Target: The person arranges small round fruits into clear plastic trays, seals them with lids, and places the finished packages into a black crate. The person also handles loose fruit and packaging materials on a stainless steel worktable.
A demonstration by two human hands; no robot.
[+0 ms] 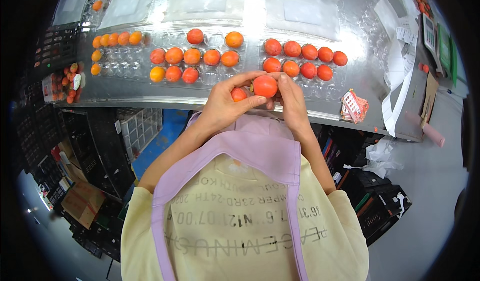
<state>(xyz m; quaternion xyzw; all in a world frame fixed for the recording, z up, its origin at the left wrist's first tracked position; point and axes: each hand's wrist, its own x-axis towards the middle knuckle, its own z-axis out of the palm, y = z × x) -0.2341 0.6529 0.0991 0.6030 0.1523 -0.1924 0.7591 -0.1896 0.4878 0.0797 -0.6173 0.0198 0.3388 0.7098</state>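
Observation:
In front of my chest, a red tomato (265, 86) is held between the fingertips of both hands, a bit of its green calyx showing at the left. My left hand (228, 100) also has a second, smaller-looking red tomato (239, 94) tucked in its palm. The fingers of my right hand (293, 100) curl around the other side of the first tomato. Just beyond them lie a clear plastic tray (314, 90) with two rows of red tomatoes (308, 70), and a middle tray (210, 79) with red and orange ones (192, 56). Orange tomatoes (123, 38) line the left tray (120, 62).
White pads (197, 2) lie behind the trays on the metal table (168, 95). Printed labels (354, 106) are stacked near its front edge. A paper strip (393, 86) and a scale (429, 33) are at the right. Black crates (382, 210) stand below.

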